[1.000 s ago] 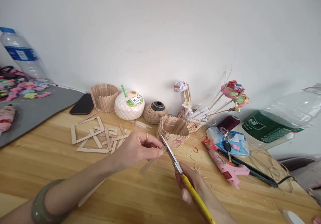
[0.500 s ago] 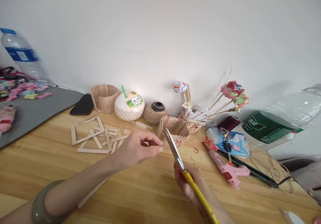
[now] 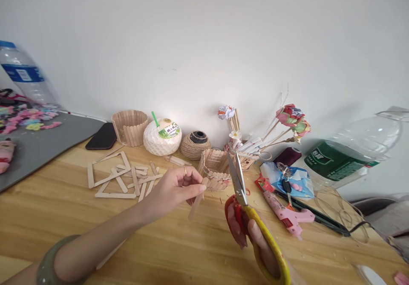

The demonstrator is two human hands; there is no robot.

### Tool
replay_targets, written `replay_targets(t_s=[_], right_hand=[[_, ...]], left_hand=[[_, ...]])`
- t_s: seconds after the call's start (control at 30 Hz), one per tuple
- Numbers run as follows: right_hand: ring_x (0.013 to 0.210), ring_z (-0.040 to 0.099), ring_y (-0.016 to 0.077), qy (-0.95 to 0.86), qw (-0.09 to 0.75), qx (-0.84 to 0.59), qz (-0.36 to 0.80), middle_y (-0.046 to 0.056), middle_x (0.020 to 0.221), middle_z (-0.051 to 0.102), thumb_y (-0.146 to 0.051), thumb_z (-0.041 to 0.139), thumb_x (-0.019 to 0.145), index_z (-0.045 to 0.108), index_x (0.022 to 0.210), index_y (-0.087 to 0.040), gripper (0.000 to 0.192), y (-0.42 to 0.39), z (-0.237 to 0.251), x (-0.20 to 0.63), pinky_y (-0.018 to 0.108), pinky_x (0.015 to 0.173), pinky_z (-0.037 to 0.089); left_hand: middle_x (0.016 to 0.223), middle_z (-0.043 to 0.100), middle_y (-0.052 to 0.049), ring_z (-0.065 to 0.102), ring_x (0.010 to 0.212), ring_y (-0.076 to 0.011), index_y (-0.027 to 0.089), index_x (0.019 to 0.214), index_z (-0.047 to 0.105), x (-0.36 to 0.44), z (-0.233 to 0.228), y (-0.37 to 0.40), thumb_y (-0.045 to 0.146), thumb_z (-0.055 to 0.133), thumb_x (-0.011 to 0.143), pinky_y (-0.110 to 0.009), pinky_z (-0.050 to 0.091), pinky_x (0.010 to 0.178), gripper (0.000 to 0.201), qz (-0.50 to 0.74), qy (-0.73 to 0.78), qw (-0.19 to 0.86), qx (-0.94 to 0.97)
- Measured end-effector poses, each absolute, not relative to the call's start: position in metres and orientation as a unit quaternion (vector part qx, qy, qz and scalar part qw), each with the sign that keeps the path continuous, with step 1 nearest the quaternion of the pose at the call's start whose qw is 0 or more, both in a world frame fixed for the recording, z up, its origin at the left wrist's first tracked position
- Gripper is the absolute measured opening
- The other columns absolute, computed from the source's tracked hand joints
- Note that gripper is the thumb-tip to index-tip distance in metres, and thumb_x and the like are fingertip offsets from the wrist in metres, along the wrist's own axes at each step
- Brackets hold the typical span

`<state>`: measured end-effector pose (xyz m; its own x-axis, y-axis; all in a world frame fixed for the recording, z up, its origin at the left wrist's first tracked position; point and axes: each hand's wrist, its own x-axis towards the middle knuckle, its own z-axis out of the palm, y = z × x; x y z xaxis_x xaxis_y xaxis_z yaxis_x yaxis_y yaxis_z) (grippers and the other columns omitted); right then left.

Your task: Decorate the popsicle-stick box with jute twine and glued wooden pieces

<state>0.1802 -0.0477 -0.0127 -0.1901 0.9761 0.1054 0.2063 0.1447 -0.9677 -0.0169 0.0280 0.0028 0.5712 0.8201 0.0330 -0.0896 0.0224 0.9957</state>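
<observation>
The wooden table point(image 3: 47, 208) fills the lower half of the frame, and a white wall stands behind it. At the right edge a big clear bottle with a green label point(image 3: 348, 159) lies on its side. At the upper left another water bottle point(image 3: 22, 76) stands on a grey mat point(image 3: 47, 142).

Along the wall in the middle are a round stick cup point(image 3: 129, 127), a white coconut drink point(image 3: 162, 136), a ball of twine point(image 3: 195, 144) and a bunch of paper flowers point(image 3: 292, 119). Left of centre, loose flat sticks point(image 3: 121, 178) lie on the wood. Right of centre, a pink glue gun point(image 3: 284, 214) lies near some small chips.

In the centre stands a small basket of sticks point(image 3: 215, 170). Just in front of it the left hand point(image 3: 174, 189) pinches the upper end of a craft stick point(image 3: 195, 204) between thumb and fingertips; the other fingers are curled loosely. The stick hangs down and tilts a little to the left, above the table, not touching it.

The right hand point(image 3: 252, 238), at lower centre-right, is closed through the yellow and red handles of the scissors point(image 3: 243, 195). The blades point upward and look almost closed; they stand apart from the stick, to its right.

I judge that the step in hand is the trimming of this stick to length for the basket. A next cut would call for open blades brought across the stick at the wanted place, with the left fingers kept away from the edge and the stick held firm so it does not twist.
</observation>
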Motion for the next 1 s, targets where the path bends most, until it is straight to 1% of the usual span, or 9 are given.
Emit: replay_targets(t_s=[0.13, 0.2, 0.27, 0.37, 0.47, 0.57, 0.73, 1.0], right_hand=[[0.048, 0.027, 0.011, -0.624, 0.42, -0.475, 0.456, -0.003, 0.055, 0.035, -0.071, 0.037, 0.073, 0.04, 0.068, -0.021, 0.05, -0.048, -0.018, 0.182, 0.024, 0.041, 0.027], [0.051, 0.029, 0.0112, -0.642, 0.399, -0.505, 0.417, -0.003, 0.058, 0.035, -0.072, 0.037, 0.071, 0.041, 0.07, -0.02, 0.053, -0.048, -0.022, 0.183, 0.024, 0.044, 0.027], [0.052, 0.03, 0.0113, -0.665, 0.355, -0.566, 0.334, -0.004, 0.059, 0.036, -0.07, 0.044, 0.069, 0.04, 0.069, -0.02, 0.051, -0.049, -0.024, 0.184, 0.023, 0.045, 0.026], [0.049, 0.033, 0.0108, -0.694, 0.3, -0.635, 0.159, -0.005, 0.057, 0.037, -0.056, 0.058, 0.068, 0.039, 0.068, -0.02, 0.041, -0.05, -0.029, 0.183, 0.022, 0.044, 0.028], [0.045, 0.036, 0.0105, -0.729, 0.301, -0.614, 0.004, -0.005, 0.056, 0.04, -0.043, 0.064, 0.067, 0.04, 0.07, -0.02, 0.033, -0.051, -0.034, 0.184, 0.021, 0.041, 0.029], [0.042, 0.037, 0.0104, -0.743, 0.311, -0.585, -0.092, -0.005, 0.054, 0.04, -0.04, 0.063, 0.068, 0.041, 0.071, -0.02, 0.029, -0.05, -0.037, 0.185, 0.021, 0.039, 0.03], [0.041, 0.041, 0.0105, -0.748, 0.315, -0.562, -0.161, -0.005, 0.053, 0.041, -0.038, 0.059, 0.071, 0.043, 0.072, -0.02, 0.024, -0.049, -0.035, 0.187, 0.02, 0.039, 0.034], [0.04, 0.037, 0.0094, -0.749, 0.321, -0.545, -0.198, -0.006, 0.051, 0.039, -0.036, 0.059, 0.072, 0.041, 0.068, -0.021, 0.024, -0.051, -0.036, 0.191, 0.02, 0.039, 0.03]], left_hand=[[0.066, 0.059, 0.002, 0.053, 0.061, -0.0093, 0.015, 0.08, 0.057, -0.015, -0.001, 0.029, 0.029, 0.062, 0.075, -0.022, 0.044, 0.059, 0.016, 0.348, 0.28, 0.667, 0.597], [0.066, 0.059, 0.002, 0.054, 0.062, -0.0092, 0.015, 0.082, 0.057, -0.014, -0.003, 0.029, 0.029, 0.062, 0.076, -0.021, 0.043, 0.059, 0.016, 0.348, 0.269, 0.686, 0.58], [0.067, 0.059, 0.002, 0.055, 0.063, -0.009, 0.016, 0.082, 0.056, -0.014, -0.005, 0.029, 0.03, 0.062, 0.077, -0.021, 0.043, 0.06, 0.017, 0.355, 0.258, 0.709, 0.552], [0.066, 0.058, 0.003, 0.056, 0.06, -0.0087, 0.017, 0.083, 0.055, -0.013, -0.007, 0.027, 0.033, 0.062, 0.077, -0.021, 0.043, 0.058, 0.019, 0.367, 0.235, 0.745, 0.505], [0.064, 0.057, 0.003, 0.055, 0.057, -0.0088, 0.017, 0.082, 0.054, -0.011, -0.008, 0.024, 0.034, 0.064, 0.075, -0.021, 0.042, 0.056, 0.02, 0.367, 0.216, 0.772, 0.471], [0.062, 0.057, 0.003, 0.054, 0.056, -0.0081, 0.017, 0.08, 0.055, -0.011, -0.007, 0.023, 0.033, 0.067, 0.073, -0.02, 0.043, 0.055, 0.021, 0.365, 0.214, 0.79, 0.444], [0.059, 0.055, 0.002, 0.05, 0.055, -0.0079, 0.016, 0.078, 0.059, -0.012, -0.009, 0.024, 0.03, 0.069, 0.071, -0.021, 0.046, 0.054, 0.018, 0.356, 0.184, 0.817, 0.416], [0.06, 0.057, 0.001, 0.049, 0.055, -0.0076, 0.015, 0.079, 0.063, -0.015, -0.012, 0.03, 0.025, 0.07, 0.07, -0.019, 0.049, 0.052, 0.015, 0.35, 0.162, 0.828, 0.406]])
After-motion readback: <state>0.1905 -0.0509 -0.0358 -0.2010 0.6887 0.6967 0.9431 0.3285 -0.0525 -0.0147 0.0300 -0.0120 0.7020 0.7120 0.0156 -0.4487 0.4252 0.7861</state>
